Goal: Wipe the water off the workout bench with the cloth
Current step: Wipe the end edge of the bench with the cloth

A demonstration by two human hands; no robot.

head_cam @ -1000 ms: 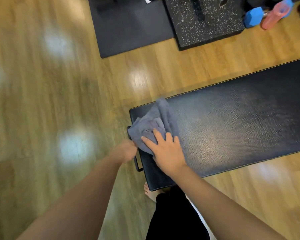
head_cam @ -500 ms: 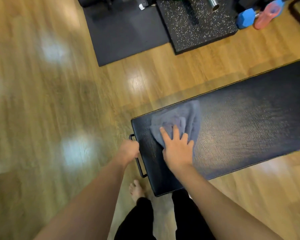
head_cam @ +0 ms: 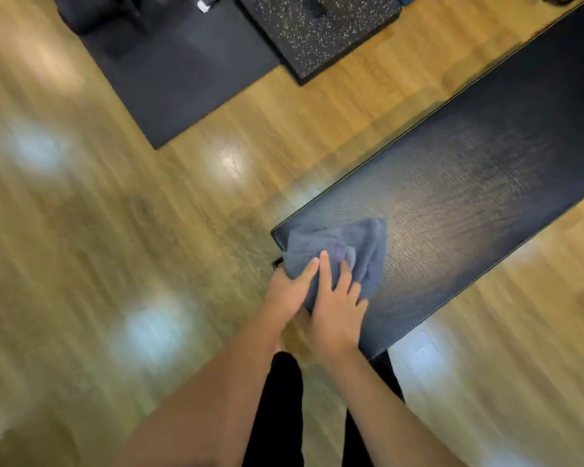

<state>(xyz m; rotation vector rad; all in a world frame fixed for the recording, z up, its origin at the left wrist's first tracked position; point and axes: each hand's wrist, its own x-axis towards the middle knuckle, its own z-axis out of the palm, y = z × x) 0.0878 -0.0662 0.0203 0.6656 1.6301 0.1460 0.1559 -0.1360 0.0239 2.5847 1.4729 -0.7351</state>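
A long black padded workout bench (head_cam: 469,183) runs from the middle of the view up to the right edge. A crumpled grey-blue cloth (head_cam: 361,244) lies on its near left end. My right hand (head_cam: 338,305) presses flat on the cloth with fingers spread. My left hand (head_cam: 289,289) grips the cloth's left edge at the bench's end, thumb over the fabric. The bench surface beyond the cloth shows a dull sheen; water drops cannot be made out in the blur.
Wooden floor (head_cam: 115,264) surrounds the bench. A dark floor mat (head_cam: 182,72) and a speckled black rubber slab (head_cam: 321,28) lie at the top. My legs in black trousers (head_cam: 277,416) stand just below the bench's end.
My left hand has come up from the bench's end handle onto the cloth's left edge. The cloth and right hand slid back toward the bench's end. The camera view tilted.
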